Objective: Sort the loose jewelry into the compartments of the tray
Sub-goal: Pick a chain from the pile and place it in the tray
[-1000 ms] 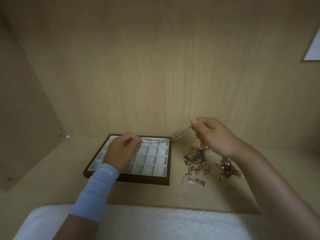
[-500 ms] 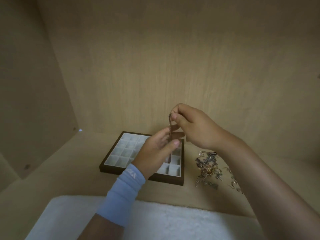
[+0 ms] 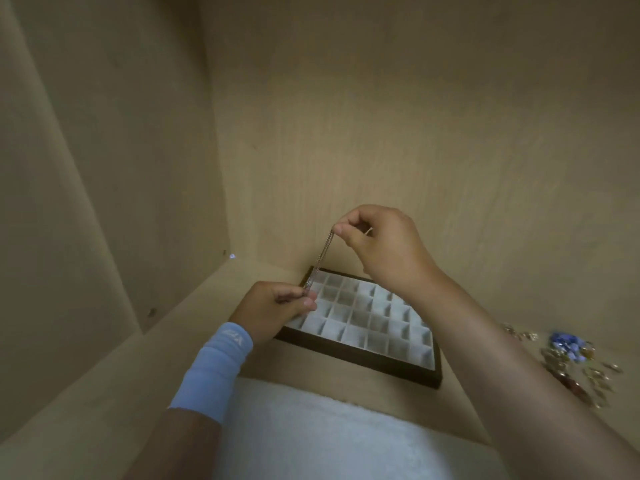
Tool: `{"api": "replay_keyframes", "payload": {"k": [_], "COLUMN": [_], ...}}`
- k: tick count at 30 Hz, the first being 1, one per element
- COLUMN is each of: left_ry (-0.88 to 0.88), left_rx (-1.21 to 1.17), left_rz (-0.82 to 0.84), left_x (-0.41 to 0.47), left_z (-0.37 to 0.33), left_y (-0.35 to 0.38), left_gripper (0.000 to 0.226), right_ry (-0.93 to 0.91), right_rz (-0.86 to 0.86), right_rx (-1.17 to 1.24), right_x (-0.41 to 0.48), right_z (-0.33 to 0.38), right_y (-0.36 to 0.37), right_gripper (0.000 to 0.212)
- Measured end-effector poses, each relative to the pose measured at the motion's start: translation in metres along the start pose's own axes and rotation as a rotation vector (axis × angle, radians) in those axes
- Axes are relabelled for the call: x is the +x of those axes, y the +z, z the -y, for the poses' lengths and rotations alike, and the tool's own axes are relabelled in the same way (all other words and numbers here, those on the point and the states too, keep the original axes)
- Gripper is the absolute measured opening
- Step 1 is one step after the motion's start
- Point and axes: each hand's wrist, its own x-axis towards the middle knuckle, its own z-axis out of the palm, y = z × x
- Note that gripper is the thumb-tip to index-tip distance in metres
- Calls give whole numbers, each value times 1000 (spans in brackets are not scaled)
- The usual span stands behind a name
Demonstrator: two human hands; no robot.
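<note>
A thin metal chain (image 3: 319, 263) is being held stretched in the air btw both hands. It is slanting from upper R down to lower L, w/ its lower end over the far-L corner of the tray (image 3: 360, 362). Its top end is being pinched by the R hand (image 3: 381, 247): thumb and index fingertips (image 3: 341, 231) are being pressed together on it, w/ the other fingers being kept curled toward the palm. Its bottom end is being gripped by the L hand (image 3: 273, 310), w/ the fingers (image 3: 310, 303) being curled in around it. How much chain is bunched inside that grip can't be told. The L hand is being held over the tray's L edge, the R hand higher, above the tray's far side.

The tray, dark-framed w/ a grid of pale compartments, is lying flat on the wooden shelf (image 3: 104, 393). A light blue wristband (image 3: 214, 368) is being worn on the L wrist. The loose jewelry pile (image 3: 571, 362) is lying on the shelf to the R of the tray, apart from it, past the R forearm. Blue beads (image 3: 568, 344) and gold-coloured bits are being made out there, w/ details too blurred. A white cloth (image 3: 311, 434) is lying along the near side, in front of the tray.
</note>
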Motion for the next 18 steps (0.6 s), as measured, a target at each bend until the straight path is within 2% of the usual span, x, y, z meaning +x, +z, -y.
{"api": "replay_keyframes", "payload": {"k": [9,14,18], "left_ry": [-2,-33,-143], "left_rx": [7,126,272], "left_rz": [23,-107,-37], "left_x": [4,8,9], "left_z": [18,34,40], "left_y": [-17,-30,-24], "left_gripper": [16,23,30], "right_ry": [-24,-4,-35], "right_rz": [79,310,474], "right_rx": [-98,-217,-343], "right_x": [12,5,-2], "right_z": [18,8,-4], "right_y": [38,53,70], "right_gripper": [10,14,17]}}
